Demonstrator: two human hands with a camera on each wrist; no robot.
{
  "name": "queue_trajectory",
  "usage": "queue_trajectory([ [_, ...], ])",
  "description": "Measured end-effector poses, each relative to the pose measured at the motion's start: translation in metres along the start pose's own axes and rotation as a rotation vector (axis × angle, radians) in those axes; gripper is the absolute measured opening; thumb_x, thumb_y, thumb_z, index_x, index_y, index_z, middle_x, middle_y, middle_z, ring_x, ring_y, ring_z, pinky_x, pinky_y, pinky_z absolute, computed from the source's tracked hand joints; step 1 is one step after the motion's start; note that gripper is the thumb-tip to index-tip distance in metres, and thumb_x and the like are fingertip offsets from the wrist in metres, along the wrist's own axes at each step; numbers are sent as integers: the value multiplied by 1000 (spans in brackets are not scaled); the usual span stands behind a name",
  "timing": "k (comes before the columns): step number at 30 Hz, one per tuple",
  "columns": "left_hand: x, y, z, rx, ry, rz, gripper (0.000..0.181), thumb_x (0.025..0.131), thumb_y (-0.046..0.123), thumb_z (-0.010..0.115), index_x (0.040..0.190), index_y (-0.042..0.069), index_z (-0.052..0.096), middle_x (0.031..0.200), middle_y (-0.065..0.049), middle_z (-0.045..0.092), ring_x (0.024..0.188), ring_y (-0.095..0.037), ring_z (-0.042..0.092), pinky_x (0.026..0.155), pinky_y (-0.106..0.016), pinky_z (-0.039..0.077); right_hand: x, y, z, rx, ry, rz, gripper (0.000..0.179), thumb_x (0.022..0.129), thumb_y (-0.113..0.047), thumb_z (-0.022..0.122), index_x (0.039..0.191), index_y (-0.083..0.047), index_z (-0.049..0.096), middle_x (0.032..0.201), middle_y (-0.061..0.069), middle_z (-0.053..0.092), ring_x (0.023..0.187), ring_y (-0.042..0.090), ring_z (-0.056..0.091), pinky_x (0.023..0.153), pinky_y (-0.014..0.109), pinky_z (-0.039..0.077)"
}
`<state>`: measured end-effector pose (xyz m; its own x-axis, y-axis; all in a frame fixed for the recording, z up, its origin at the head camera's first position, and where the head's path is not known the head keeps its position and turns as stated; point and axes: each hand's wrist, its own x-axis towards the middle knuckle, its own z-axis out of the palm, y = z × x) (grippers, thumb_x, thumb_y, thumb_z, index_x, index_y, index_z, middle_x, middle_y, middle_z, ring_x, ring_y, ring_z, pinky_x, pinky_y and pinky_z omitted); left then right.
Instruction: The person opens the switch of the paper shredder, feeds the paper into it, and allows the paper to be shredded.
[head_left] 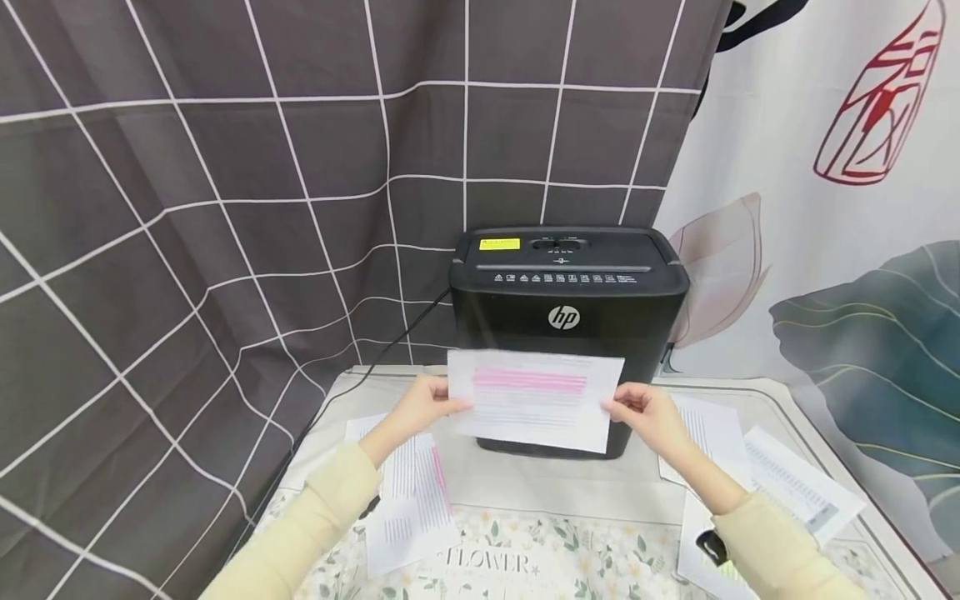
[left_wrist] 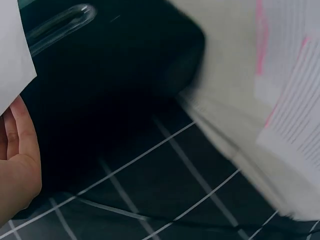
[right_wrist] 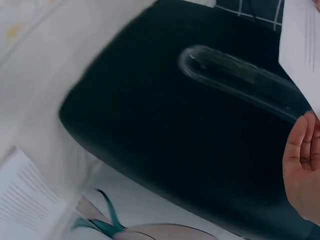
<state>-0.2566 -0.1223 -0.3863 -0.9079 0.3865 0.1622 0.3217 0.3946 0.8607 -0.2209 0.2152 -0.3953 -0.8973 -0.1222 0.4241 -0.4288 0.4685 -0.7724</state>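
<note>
A white sheet of paper (head_left: 536,417) with printed lines and pink highlighter bands is held up in front of a black HP paper shredder (head_left: 517,321). At its left edge my left hand (head_left: 423,406) pinches it between thumb and fingers. My right hand (head_left: 647,414) pinches the opposite edge. In the left wrist view, the left hand (left_wrist: 20,150) shows at the left border beside a corner of the sheet. The right wrist view has the right hand (right_wrist: 305,165) at the right border, under the sheet's edge. The feed slot (head_left: 562,268) runs across the shredder's top.
Printed papers (head_left: 408,500) with pink marks lie on the left of the table. More printed sheets (head_left: 798,483) overlap at the right. A black power cord (head_left: 360,379) runs from the shredder down the left. A dark checked curtain (head_left: 315,150) hangs behind. The tablecloth (head_left: 540,492) has a flower print.
</note>
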Motion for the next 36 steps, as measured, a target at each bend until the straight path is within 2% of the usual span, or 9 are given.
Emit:
queue_trajectory([
  [4, 11, 24, -14, 10, 12, 3, 25, 84, 8, 68, 99, -12, 67, 93, -25, 70, 82, -28, 71, 70, -28, 57, 13, -17, -14, 0, 16, -27, 8, 79, 8, 67, 78, 9, 60, 64, 9, 67, 56, -5, 56, 54, 12, 48],
  [8, 18, 43, -26, 9, 6, -5, 24, 87, 10, 66, 101, -9, 68, 95, -23, 71, 79, -19, 71, 70, -29, 57, 25, -36, -29, -42, 13, -40, 7, 81, 5, 67, 79, 8, 61, 64, 1, 66, 57, -5, 55, 54, 11, 46],
  [13, 24, 60, -38, 9, 5, 40, 23, 86, 8, 66, 102, -10, 67, 95, -24, 70, 75, -9, 68, 72, -32, 58, 40, -57, -45, -95, 7, -58, 6, 82, 2, 67, 81, 7, 64, 63, -12, 62, 57, -2, 56, 54, 12, 45],
  [17, 32, 76, -45, -22, 20, 70, 24, 85, 4, 66, 103, -13, 66, 97, -27, 69, 77, -13, 70, 72, -34, 58, 52, -71, -58, -95, 23, -57, 10, 82, -1, 69, 86, 8, 65, 65, -18, 61, 59, -1, 58, 56, 11, 47],
  [21, 45, 95, -52, -84, 28, 68, 26, 86, 3, 65, 107, -12, 64, 102, -28, 67, 82, -18, 71, 73, -33, 58, 65, -83, -71, -98, 62, -73, 12, 84, -3, 68, 87, 8, 64, 63, -24, 60, 58, -3, 58, 57, 9, 46],
  [24, 55, 108, -59, -97, 41, 92, 27, 86, 3, 65, 109, -11, 64, 105, -27, 67, 86, -21, 71, 74, -32, 58, 77, -93, -81, -89, 70, -87, 13, 85, -3, 67, 88, 9, 62, 63, -26, 59, 59, -3, 59, 59, 7, 46],
  [28, 66, 123, -67, -54, 75, 108, 28, 85, 6, 67, 109, -8, 66, 105, -24, 68, 84, -17, 71, 72, -28, 58, 91, -106, -92, -52, 51, -76, 16, 84, -1, 67, 91, 11, 59, 65, -27, 61, 59, -5, 60, 61, 7, 49],
  [33, 78, 139, -79, -33, 94, 105, 28, 84, 5, 68, 109, -8, 66, 102, -22, 70, 77, -9, 68, 70, -25, 57, 106, -121, -103, -57, 52, -44, 6, 82, -3, 70, 83, -2, 64, 60, -24, 62, 55, -1, 60, 60, 9, 49],
  [36, 85, 151, -86, -37, 116, 121, 26, 83, 5, 69, 106, -7, 67, 94, -15, 73, 73, -7, 66, 67, -24, 56, 115, -128, -109, -62, 60, -53, 7, 82, -4, 70, 79, -7, 64, 58, -23, 63, 54, -1, 60, 60, 9, 49],
])
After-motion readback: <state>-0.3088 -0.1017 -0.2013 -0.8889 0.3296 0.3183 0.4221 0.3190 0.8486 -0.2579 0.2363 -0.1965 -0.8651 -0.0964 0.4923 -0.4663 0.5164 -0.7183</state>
